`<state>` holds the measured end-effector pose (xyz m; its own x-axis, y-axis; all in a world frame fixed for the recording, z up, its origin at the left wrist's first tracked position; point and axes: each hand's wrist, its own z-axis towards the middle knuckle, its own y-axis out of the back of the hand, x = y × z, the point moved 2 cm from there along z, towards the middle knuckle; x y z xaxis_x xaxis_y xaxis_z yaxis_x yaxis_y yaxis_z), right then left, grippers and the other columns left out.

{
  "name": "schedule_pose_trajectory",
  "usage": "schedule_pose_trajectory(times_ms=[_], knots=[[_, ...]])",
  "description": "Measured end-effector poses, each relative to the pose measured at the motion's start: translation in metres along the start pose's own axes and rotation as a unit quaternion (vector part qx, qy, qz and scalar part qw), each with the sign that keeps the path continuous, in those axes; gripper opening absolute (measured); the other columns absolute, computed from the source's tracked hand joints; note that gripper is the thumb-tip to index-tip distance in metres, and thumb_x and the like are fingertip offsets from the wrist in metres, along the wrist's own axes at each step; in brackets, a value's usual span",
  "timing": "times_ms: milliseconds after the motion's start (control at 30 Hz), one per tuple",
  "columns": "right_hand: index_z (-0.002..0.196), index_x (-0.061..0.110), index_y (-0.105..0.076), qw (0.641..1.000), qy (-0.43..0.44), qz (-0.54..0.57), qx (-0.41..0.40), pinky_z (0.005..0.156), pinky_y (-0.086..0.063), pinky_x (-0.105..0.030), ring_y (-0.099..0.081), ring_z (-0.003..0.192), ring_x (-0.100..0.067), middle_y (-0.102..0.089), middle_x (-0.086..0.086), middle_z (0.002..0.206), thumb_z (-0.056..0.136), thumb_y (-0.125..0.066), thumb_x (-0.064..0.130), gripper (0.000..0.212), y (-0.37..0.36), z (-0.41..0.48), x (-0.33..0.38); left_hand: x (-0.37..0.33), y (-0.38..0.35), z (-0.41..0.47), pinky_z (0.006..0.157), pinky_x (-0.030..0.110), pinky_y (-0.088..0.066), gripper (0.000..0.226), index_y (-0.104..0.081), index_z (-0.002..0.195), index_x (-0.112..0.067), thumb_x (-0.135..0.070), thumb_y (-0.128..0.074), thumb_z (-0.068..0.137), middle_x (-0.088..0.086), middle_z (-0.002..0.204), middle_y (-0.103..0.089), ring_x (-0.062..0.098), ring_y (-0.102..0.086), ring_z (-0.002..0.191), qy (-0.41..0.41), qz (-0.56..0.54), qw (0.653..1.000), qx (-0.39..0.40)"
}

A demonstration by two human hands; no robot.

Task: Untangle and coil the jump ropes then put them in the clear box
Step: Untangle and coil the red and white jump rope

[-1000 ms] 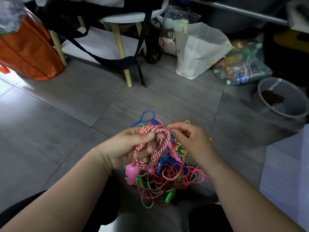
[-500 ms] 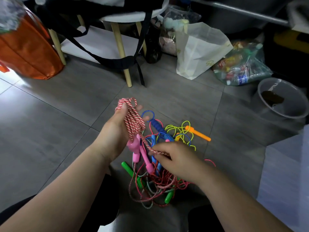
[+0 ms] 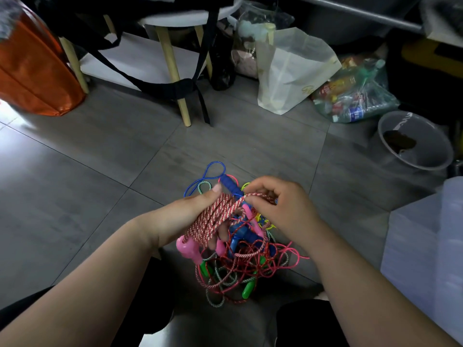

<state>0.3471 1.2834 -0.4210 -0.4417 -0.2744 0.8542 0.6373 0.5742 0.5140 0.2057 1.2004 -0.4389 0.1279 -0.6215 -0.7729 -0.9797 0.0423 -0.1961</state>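
**Both hands on the red-and-white rope, lower centre of frame**

I see my left hand (image 3: 183, 216) curled round a bundle of loops of the red-and-white rope (image 3: 215, 219), thumb on top. One pink handle (image 3: 186, 247) hangs just below that hand. My right hand (image 3: 283, 209) pinches a strand of the same rope at the top of the bundle, fingertips pressed together on it.

Under both hands, on the grey floor (image 3: 100, 151), lies the tangle of ropes (image 3: 240, 266): red, green-and-white, yellow and blue cords knotted through each other. A blue handle (image 3: 231, 186) pokes out at its upper edge and a green handle (image 3: 248, 289) at its lower edge.

In the upper left stands an orange bag (image 3: 32, 71), in the upper middle a white paper bag (image 3: 293, 71), and at the right a grey basin (image 3: 416, 141).
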Motion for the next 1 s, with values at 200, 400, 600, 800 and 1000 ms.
schedule_pose_trajectory(times_ms=[200, 400, 600, 800, 1000], knots=[[0.068, 0.032, -0.061, 0.995, -0.044, 0.085, -0.009, 0.046, -0.037, -0.009, -0.047, 0.04, 0.0, -0.054, 0.018, 0.042, 0.082, -0.063, 0.009, 0.027, -0.003, 0.002, -0.006, -0.006, 0.0, -0.003, 0.043, 0.018, -0.042, 0.034, -0.067, 0.061, -0.017, -0.044, -0.085, 0.05, 0.0, 0.042, -0.044, 0.01, -0.039, 0.031, -0.069, -0.139, 0.983, 0.095], [0.067, 0.023, -0.057, 0.992, -0.08, 0.033, 0.087, 0.056, -0.042, -0.018, -0.049, 0.044, 0.0, -0.053, 0.007, 0.049, 0.092, -0.047, 0.009, 0.03, -0.016, 0.0, -0.02, -0.007, 0.001, 0.002, 0.048, 0.025, -0.052, 0.041, -0.067, 0.054, -0.012, -0.042, -0.089, 0.037, 0.002, 0.051, -0.059, 0.013, -0.056, 0.04, -0.146, -0.238, 0.959, 0.053], [0.1, 0.021, -0.068, 0.977, -0.081, -0.047, 0.19, 0.071, -0.047, -0.027, -0.051, 0.063, 0.001, -0.059, 0.013, 0.063, 0.088, -0.051, 0.009, 0.024, -0.039, -0.008, -0.021, -0.021, 0.01, 0.006, 0.054, 0.025, -0.057, 0.025, -0.067, 0.078, 0.0, -0.015, -0.048, 0.085, 0.004, 0.069, -0.071, 0.012, -0.069, 0.061, -0.194, -0.447, 0.867, -0.107], [0.105, 0.022, -0.066, 0.965, -0.05, -0.07, 0.248, 0.094, -0.04, -0.033, -0.057, 0.09, -0.013, -0.068, 0.01, 0.084, 0.087, -0.056, 0.022, 0.021, -0.045, -0.015, -0.015, -0.018, 0.028, 0.003, 0.065, 0.026, -0.056, 0.025, -0.05, 0.098, -0.012, 0.003, -0.031, 0.094, 0.003, 0.097, -0.062, 0.009, -0.07, 0.069, -0.239, -0.38, 0.863, -0.232], [0.088, 0.02, -0.071, 0.98, -0.011, -0.051, 0.194, 0.06, -0.039, -0.018, -0.049, 0.055, 0.0, -0.061, 0.009, 0.059, 0.086, -0.058, 0.018, 0.014, -0.03, -0.012, -0.004, -0.012, 0.015, 0.001, 0.045, 0.016, -0.048, 0.013, -0.052, 0.098, -0.012, -0.009, -0.04, 0.094, 0.008, 0.085, -0.066, 0.005, -0.067, 0.058, -0.149, -0.166, 0.949, -0.222]])
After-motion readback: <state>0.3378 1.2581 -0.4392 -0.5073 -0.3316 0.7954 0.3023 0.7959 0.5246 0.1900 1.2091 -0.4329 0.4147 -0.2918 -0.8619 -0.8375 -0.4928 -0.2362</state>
